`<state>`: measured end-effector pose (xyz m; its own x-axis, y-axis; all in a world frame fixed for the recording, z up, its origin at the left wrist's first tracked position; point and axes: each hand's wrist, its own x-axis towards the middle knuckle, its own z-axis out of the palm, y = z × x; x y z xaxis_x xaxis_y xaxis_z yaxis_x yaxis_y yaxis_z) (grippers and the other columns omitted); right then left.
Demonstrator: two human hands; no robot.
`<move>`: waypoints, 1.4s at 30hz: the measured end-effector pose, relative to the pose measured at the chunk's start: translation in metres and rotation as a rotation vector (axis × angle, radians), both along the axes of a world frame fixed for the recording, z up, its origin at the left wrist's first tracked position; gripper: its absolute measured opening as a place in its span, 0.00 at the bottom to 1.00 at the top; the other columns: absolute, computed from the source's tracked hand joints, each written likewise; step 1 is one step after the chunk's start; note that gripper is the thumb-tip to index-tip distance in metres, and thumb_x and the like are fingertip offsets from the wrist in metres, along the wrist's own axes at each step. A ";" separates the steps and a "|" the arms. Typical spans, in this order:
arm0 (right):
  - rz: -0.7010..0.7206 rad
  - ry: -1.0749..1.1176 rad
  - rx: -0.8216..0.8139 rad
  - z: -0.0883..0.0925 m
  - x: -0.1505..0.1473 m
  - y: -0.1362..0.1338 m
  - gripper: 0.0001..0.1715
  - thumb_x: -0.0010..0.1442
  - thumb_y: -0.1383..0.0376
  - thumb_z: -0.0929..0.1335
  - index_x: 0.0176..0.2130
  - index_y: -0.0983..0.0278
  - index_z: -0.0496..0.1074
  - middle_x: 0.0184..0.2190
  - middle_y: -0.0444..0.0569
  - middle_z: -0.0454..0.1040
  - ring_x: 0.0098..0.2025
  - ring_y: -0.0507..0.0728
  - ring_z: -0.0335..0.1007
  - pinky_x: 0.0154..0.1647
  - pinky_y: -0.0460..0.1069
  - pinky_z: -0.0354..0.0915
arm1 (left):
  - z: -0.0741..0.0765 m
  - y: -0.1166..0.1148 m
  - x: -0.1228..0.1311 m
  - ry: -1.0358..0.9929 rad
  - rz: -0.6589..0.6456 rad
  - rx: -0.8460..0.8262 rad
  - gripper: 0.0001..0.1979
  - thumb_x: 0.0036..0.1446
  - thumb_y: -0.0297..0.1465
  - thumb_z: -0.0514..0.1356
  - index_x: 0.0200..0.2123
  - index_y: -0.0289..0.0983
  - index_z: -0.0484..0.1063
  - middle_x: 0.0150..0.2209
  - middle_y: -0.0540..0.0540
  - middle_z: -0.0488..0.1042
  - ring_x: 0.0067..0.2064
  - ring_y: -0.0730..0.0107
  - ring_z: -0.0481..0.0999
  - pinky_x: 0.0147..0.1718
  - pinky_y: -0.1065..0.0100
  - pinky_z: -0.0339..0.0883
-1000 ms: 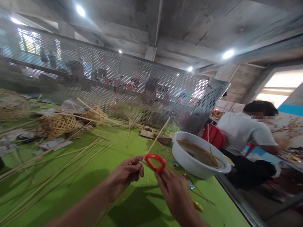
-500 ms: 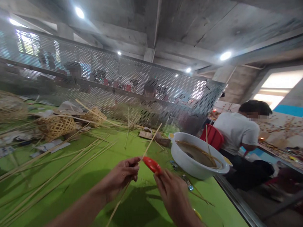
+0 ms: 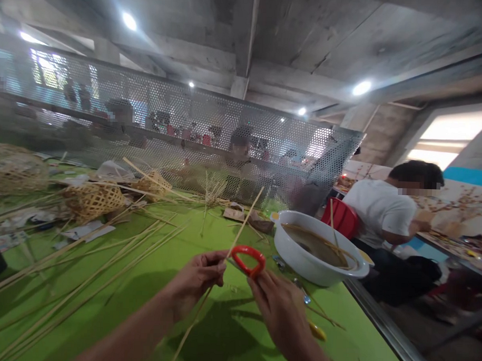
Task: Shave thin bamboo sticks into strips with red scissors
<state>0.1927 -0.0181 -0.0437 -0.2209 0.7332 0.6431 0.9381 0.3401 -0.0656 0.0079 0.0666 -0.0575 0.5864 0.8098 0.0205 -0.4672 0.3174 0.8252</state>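
My left hand (image 3: 202,276) pinches a thin bamboo strip (image 3: 250,215) over the green table. The strip slants from upper right, through my fingers, down to the lower left. In my right hand (image 3: 278,305), closed, is a red loop-shaped tool (image 3: 262,261). Its loop lies right beside my left fingertips and the strip, with a bit of greyish metal showing inside it. The tool's exact kind cannot be made out, and my fingers cover its near end.
A white basin (image 3: 286,242) of brownish water stands at the right. Long bamboo strips (image 3: 115,265) and woven baskets (image 3: 96,200) lie left. Near my right hand is a yellow object (image 3: 317,330). A perforated metal panel (image 3: 203,116) rises behind; a seated person (image 3: 376,206) is beyond the table edge.
The red tool has turned, so its open loop faces the camera instead of its narrow side. Both hands stay nearly in place. The seated person's arm has moved outward.
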 end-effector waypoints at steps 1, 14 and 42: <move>-0.022 0.016 0.014 0.000 0.001 0.000 0.14 0.68 0.61 0.58 0.35 0.61 0.68 0.27 0.46 0.73 0.26 0.54 0.69 0.28 0.47 0.56 | 0.000 0.000 0.000 0.019 0.005 -0.002 0.16 0.44 0.26 0.69 0.40 0.35 0.78 0.28 0.50 0.70 0.24 0.81 0.64 0.27 0.77 0.61; -0.097 0.049 0.079 0.002 0.015 0.004 0.14 0.67 0.62 0.58 0.36 0.63 0.69 0.28 0.47 0.74 0.27 0.54 0.70 0.30 0.47 0.56 | 0.014 -0.011 -0.002 0.136 0.016 0.025 0.19 0.43 0.29 0.70 0.42 0.35 0.78 0.29 0.49 0.71 0.25 0.81 0.63 0.27 0.77 0.60; -0.133 0.033 0.077 0.003 0.025 0.010 0.15 0.67 0.61 0.58 0.37 0.63 0.70 0.32 0.49 0.77 0.29 0.55 0.73 0.31 0.46 0.60 | 0.006 -0.004 -0.002 0.100 0.031 0.003 0.19 0.51 0.34 0.64 0.45 0.32 0.76 0.25 0.49 0.68 0.21 0.83 0.59 0.19 0.77 0.52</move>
<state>0.2180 -0.0085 -0.0407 -0.1024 0.7027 0.7041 0.9730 0.2179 -0.0759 0.0056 0.0625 -0.0520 0.5603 0.8276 -0.0342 -0.3923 0.3016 0.8690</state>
